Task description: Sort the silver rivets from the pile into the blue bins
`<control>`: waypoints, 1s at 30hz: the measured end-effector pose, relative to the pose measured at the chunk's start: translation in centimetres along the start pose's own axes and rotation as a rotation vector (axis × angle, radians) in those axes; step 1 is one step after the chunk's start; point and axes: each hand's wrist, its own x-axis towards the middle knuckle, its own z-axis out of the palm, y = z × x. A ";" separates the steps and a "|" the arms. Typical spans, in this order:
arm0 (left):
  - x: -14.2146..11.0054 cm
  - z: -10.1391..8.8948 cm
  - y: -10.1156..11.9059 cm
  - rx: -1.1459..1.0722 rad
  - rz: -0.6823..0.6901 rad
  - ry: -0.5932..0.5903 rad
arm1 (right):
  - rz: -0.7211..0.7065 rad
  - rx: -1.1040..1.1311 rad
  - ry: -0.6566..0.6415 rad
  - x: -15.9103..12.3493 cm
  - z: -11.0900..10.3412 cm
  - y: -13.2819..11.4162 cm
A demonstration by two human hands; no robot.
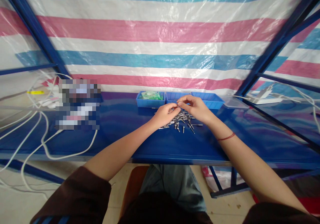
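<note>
Over a pile of small silver metal pieces [180,120], thin and pin-like, perhaps rivets, my two hands meet at the fingertips. The fingers of my left hand [166,113] are closed in a pinch. My right hand [194,106] pinches too, thumb against index finger, right beside the left fingertips. Whatever sits between these fingers is too small and too hidden to name. Just behind the hands stand a blue bin [151,103] with green and clear plastic bits, a middle blue bin [171,96] partly covered by my hands, and a right blue bin [212,101].
The blue table [120,137] carries everything. White cables [46,134] loop over its left side near a pixelated area. A clear lid [236,102] lies right of the bins, and a white power strip [266,97] is farther right. Blue frame posts and a striped sheet [160,30] enclose the back.
</note>
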 end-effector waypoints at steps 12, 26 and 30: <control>0.2 -0.1 -0.5 0.030 -0.002 0.074 | 0.010 -0.081 0.109 -0.1 0.8 -0.2; 0.3 -0.1 -0.9 0.105 0.040 0.104 | -0.380 -0.340 0.077 -0.6 0.9 -0.4; 0.3 0.0 -0.9 0.100 0.044 0.107 | -0.447 -0.396 0.072 -0.7 0.9 -0.4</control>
